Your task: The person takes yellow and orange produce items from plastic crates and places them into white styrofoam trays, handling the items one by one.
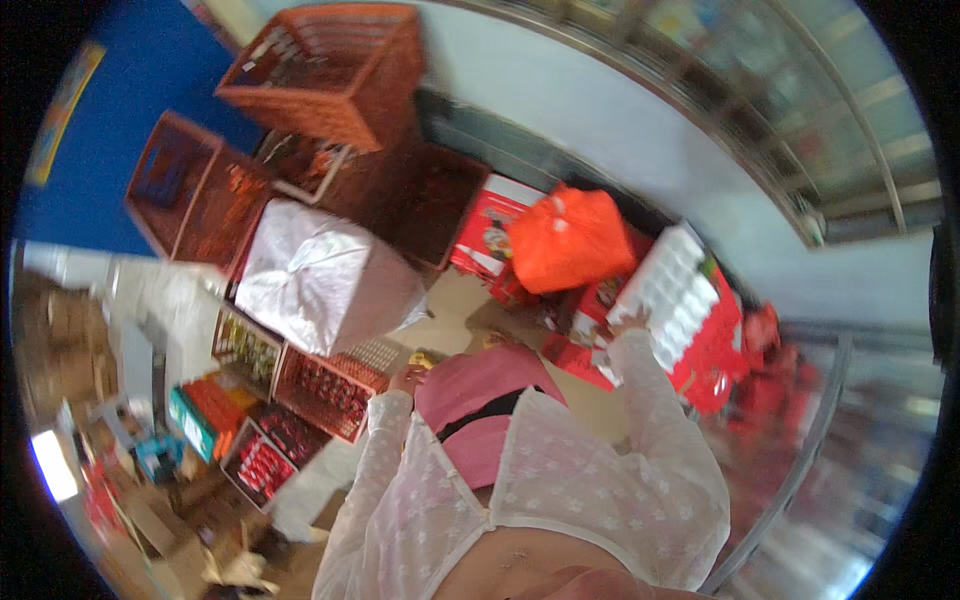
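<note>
My right hand (628, 322) reaches forward to the lower left edge of a white tray with rows of rounded cups (672, 300), its fingers spread and seemingly touching it. The tray leans tilted against red cardboard boxes (715, 345). My left hand (408, 378) hangs low beside my pink garment (478, 400), near a small yellow thing (425, 358). Its fingers are blurred, and I cannot make out whether it holds anything. An orange-red tied bag (568, 240) sits on a red printed carton (492, 225) ahead of me.
A large white tied sack (325, 275) stands at the left. Orange-brown plastic crates (330, 85) are stacked behind it. Nearer left, a crate (325, 390) holds small red packets. A metal rail (790, 470) runs along the right; a barred window (760, 110) is above the wall.
</note>
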Action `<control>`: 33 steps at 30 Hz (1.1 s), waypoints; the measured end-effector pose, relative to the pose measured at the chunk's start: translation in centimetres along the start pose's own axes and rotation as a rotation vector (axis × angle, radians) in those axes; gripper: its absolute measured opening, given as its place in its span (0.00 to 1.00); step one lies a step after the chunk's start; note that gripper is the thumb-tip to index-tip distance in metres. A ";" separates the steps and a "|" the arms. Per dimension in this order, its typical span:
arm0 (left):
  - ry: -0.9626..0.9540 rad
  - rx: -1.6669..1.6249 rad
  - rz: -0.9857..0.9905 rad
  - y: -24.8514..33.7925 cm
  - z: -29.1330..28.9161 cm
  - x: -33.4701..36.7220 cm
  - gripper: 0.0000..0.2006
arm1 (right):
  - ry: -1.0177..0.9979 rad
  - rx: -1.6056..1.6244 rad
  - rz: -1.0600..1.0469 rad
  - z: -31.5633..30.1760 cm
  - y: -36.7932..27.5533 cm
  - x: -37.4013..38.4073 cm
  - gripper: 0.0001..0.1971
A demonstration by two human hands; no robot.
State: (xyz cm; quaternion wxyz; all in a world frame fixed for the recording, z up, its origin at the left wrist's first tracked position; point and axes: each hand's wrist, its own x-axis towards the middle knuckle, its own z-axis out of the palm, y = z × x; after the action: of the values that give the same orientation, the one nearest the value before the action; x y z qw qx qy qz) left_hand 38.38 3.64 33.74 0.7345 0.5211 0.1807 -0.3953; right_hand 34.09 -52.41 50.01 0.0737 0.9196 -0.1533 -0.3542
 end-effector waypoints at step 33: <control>0.744 -0.119 0.379 25.5 -12.2 -5.3 0.20 | 0.418 0.119 -1.657 -25.5 -54.9 1.2 0.26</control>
State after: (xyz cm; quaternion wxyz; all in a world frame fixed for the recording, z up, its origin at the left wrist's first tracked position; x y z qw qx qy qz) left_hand 56.51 20.50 48.43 0.7078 0.6089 0.3570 -0.0270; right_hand 64.74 -0.45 54.66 -0.2304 0.7836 0.5668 -0.1082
